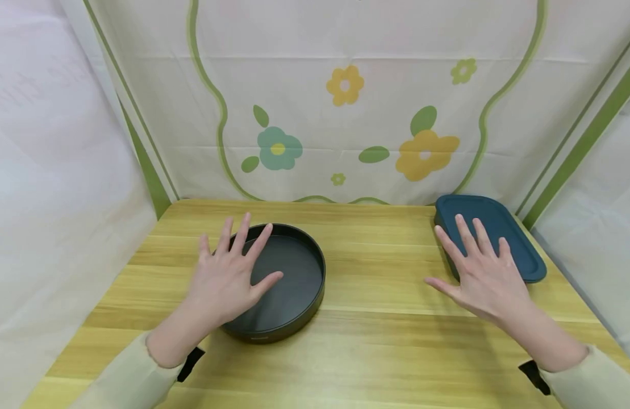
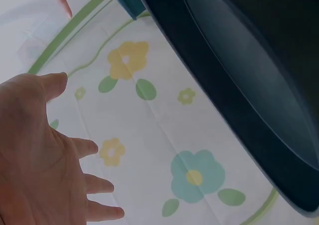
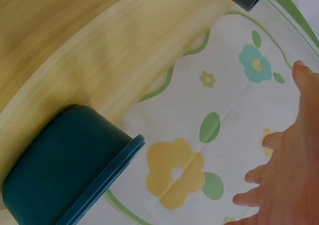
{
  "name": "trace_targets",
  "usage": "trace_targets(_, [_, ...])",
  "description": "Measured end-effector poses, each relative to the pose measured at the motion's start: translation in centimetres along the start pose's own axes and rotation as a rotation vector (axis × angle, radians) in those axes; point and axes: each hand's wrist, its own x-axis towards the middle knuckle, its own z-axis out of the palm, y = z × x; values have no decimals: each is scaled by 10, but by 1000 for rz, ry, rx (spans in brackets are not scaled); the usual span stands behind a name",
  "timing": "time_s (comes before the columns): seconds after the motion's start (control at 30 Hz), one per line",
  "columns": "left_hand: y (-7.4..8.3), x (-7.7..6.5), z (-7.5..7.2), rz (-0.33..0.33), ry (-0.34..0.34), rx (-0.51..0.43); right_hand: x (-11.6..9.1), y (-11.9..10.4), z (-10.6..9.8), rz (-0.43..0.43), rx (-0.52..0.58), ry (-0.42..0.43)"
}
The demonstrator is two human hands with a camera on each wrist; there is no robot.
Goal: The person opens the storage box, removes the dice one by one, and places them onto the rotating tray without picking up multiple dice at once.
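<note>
A round dark pan [image 1: 289,284] with a low wall sits left of centre on the wooden table. My left hand [image 1: 225,278] is held over its left side, fingers straight and spread, holding nothing. At the back right stands a blue lidded container [image 1: 504,227], rectangular with rounded corners. Over its near left part is my right hand [image 1: 485,278], also spread and holding nothing. In the left wrist view the left hand [image 2: 45,155] shows apart from the pan [image 2: 239,95]. The right wrist view has the right hand [image 3: 289,160] apart from the container [image 3: 65,160].
The wooden table [image 1: 376,352] reaches back to a white cloth backdrop [image 1: 304,74] printed with flowers and a green wavy line. White cloth panels [image 1: 54,170] stand at both sides. Between pan and container lies bare tabletop.
</note>
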Motion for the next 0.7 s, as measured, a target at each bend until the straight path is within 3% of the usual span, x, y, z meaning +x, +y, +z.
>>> trace_targets(0.47, [24, 29, 9, 23, -67, -19, 1, 25, 5, 79, 16, -87])
trace_targets(0.7, [40, 47, 14, 55, -80, -24, -5, 40, 9, 117, 14, -88])
